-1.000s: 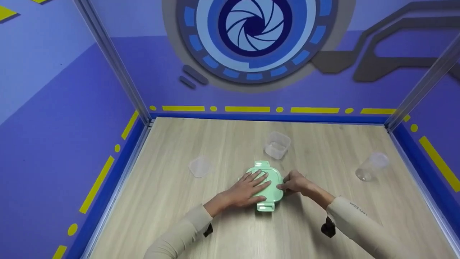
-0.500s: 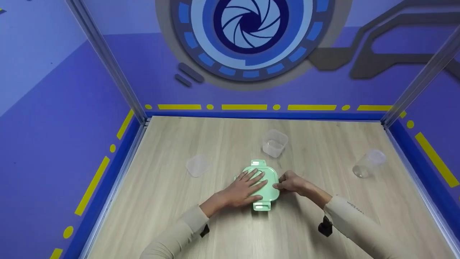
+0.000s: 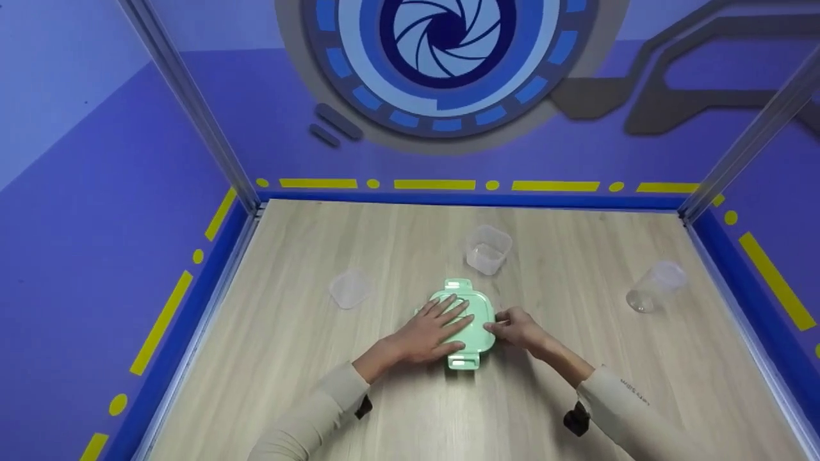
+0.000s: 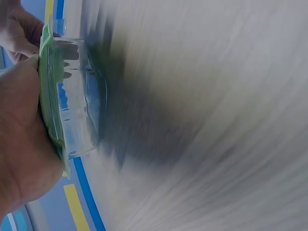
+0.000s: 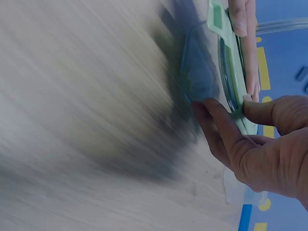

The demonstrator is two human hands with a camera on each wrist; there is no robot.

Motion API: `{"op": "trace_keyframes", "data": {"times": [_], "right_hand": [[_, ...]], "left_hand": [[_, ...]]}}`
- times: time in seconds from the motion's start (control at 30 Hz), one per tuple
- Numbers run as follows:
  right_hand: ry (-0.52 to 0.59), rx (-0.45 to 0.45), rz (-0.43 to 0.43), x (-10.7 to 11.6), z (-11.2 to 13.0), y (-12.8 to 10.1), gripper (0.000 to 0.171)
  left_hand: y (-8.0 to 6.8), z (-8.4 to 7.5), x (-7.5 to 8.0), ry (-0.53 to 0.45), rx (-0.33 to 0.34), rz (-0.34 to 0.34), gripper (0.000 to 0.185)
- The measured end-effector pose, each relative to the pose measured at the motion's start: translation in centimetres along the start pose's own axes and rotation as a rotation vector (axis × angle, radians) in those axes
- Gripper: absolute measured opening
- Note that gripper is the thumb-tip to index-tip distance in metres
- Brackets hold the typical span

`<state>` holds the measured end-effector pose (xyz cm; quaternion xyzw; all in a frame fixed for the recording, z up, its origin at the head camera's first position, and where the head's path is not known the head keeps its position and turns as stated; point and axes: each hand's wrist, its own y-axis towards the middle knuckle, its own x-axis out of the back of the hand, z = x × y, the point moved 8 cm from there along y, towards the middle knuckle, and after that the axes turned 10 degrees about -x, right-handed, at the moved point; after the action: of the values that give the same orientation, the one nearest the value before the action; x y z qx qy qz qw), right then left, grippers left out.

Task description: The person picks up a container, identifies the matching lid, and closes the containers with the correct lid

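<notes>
A clear food container (image 4: 77, 103) with a mint-green lid (image 3: 479, 319) sits in the middle of the wooden table. My left hand (image 3: 430, 331) lies flat on the lid's left part, fingers straight and spread. At the lid's right edge my right hand (image 3: 520, 330) pinches it, the thumb on top and curled fingers (image 5: 224, 125) below, against the side. Latch flaps stick out at the lid's far side and near side. The right-hand flap is hidden by my right hand. The left wrist view shows the container's transparent wall beneath the lid.
Behind the green lid stands a small clear plastic tub (image 3: 488, 251). A translucent square lid (image 3: 350, 289) lies to the left. At the right is a clear jar (image 3: 655, 288) with a whitish top. Blue-purple panels (image 3: 218, 128) border the table (image 3: 307, 384).
The head view has shifted slightly. Both hands keep their places on the green lid, and the other items stay where they were.
</notes>
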<state>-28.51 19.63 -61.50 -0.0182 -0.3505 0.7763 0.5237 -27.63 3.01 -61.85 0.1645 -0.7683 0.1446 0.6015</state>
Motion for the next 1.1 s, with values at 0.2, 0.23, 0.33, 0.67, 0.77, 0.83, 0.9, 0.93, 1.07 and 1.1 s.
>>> {"op": "trace_keyframes", "data": {"times": [0.2,0.23,0.33,0.67,0.77,0.83,0.9,0.93,1.07,1.1], "right_hand": [[0.132,-0.074,0.08,-0.1,-0.9,0.3,0.071],[0.155,-0.084,0.103,-0.2,-1.0,0.3,0.075],[0.202,-0.106,0.139,-0.4,-1.2,0.3,0.077],[0.408,-0.147,0.168,-1.2,-2.2,-0.5,0.077],[0.513,-0.165,0.188,-2.0,-2.5,-1.0,0.079],[0.558,-0.16,0.193,-2.5,-2.6,-1.3,0.08],[0.573,-0.161,0.184,-2.8,-2.7,-1.4,0.079],[0.558,-0.161,0.176,-2.9,-2.8,-1.4,0.078],[0.366,-0.137,0.068,-1.9,-3.0,-1.1,0.076],[0.304,-0.122,0.033,-1.5,-2.9,-1.0,0.075]], "left_hand": [[-0.2,0.0,0.6,-0.065,-0.015,-0.03,0.062],[-0.2,0.0,0.7,-0.072,-0.006,-0.024,0.062],[-0.2,0.1,0.7,-0.096,0.026,-0.006,0.062],[-0.2,-0.4,1.2,-0.032,0.128,0.027,0.058],[-0.1,-0.7,1.4,-0.004,0.168,0.002,0.055],[0.0,-0.8,1.5,0.008,0.189,-0.008,0.053],[0.0,-0.9,1.5,0.006,0.201,-0.013,0.052],[0.0,-1.0,1.6,0.004,0.203,-0.014,0.051],[-0.1,-1.1,1.7,0.002,0.196,-0.017,0.051],[-0.1,-1.1,1.7,-0.001,0.194,-0.018,0.051]]}}
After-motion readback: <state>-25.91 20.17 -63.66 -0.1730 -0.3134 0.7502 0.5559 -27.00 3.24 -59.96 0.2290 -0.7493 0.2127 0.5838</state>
